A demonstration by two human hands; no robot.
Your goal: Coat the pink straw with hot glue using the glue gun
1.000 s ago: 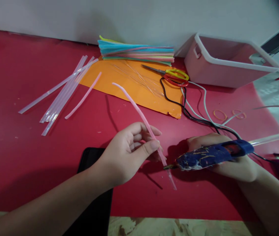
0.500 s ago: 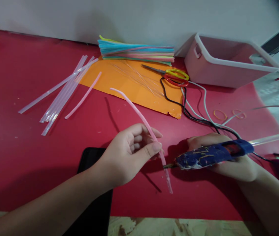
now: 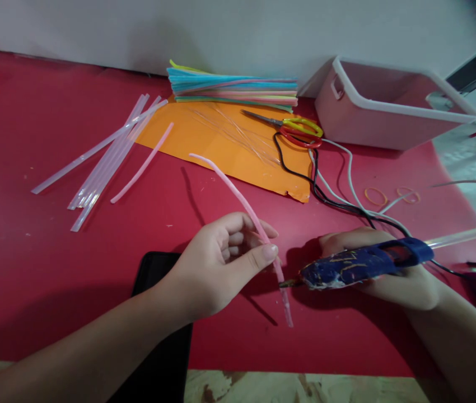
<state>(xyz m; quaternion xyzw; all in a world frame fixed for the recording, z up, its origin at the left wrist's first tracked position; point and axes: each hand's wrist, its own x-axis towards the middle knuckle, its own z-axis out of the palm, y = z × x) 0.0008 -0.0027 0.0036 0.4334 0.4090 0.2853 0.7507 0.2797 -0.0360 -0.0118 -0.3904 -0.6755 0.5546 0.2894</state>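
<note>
Between the thumb and fingers of my left hand [image 3: 229, 263] is a pink pipe cleaner [image 3: 242, 200], bent in a gentle curve. Its upper end points away from me, and its lower end shows a shiny, glue-like coating. My right hand [image 3: 406, 285] is wrapped round a dark blue hot glue gun [image 3: 347, 266] streaked with dried residue. The gun's nozzle meets the pipe cleaner just below my left thumb. A clear glue stick [image 3: 465, 235] juts from the back of the gun. Some of the right fingers are hidden beneath it.
Several clear glue sticks [image 3: 107, 159] and a shorter pink pipe cleaner [image 3: 142, 163] lie left. An orange envelope [image 3: 217, 162] holds scissors [image 3: 294, 127] and thin clear strands. Behind are bundled pipe cleaners [image 3: 233, 87] and a bin [image 3: 372, 120]. Cables [image 3: 339, 206] run right; a black object [image 3: 158, 358] lies near.
The pink pipe cleaner has slid slightly upward past the nozzle, its lower end now a little higher and further left. The left thumb has shifted slightly; the glue gun stays nearly still.
</note>
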